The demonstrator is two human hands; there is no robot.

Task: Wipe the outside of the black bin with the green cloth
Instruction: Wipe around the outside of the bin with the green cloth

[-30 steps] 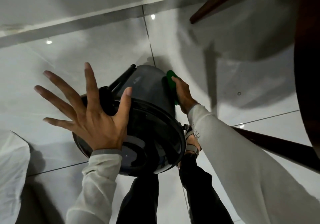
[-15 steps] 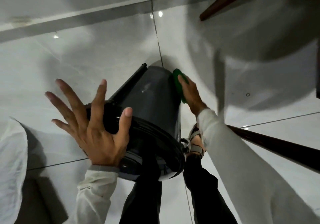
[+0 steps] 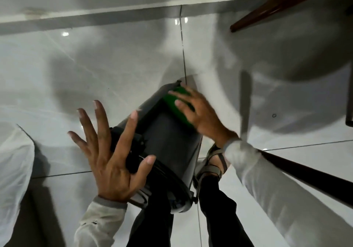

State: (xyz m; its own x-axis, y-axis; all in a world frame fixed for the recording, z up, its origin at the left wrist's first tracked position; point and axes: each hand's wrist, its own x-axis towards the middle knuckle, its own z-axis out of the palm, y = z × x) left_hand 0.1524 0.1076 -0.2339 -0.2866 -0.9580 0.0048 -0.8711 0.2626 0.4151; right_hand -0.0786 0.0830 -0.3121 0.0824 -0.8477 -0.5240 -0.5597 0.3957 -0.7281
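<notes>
1. Glossy pale tiled floor (image 3: 95,71) under a low white wall edge; dark wooden furniture legs (image 3: 282,2) at upper right and lower right.
2. Round black plastic bin (image 3: 168,143), tilted, base end away, rim toward the legs.
3. Left hand (image 3: 112,151): fingers splayed, palm bracing the rim end, gripping nothing.
4. Right hand (image 3: 200,113): pressed flat on the folded green cloth (image 3: 175,103) near the base.
5. Step judged: mid-wipe; next, likely turn to unwiped wall.
6. Free floor to the left; sandalled foot (image 3: 212,162) crowds the right.
</notes>
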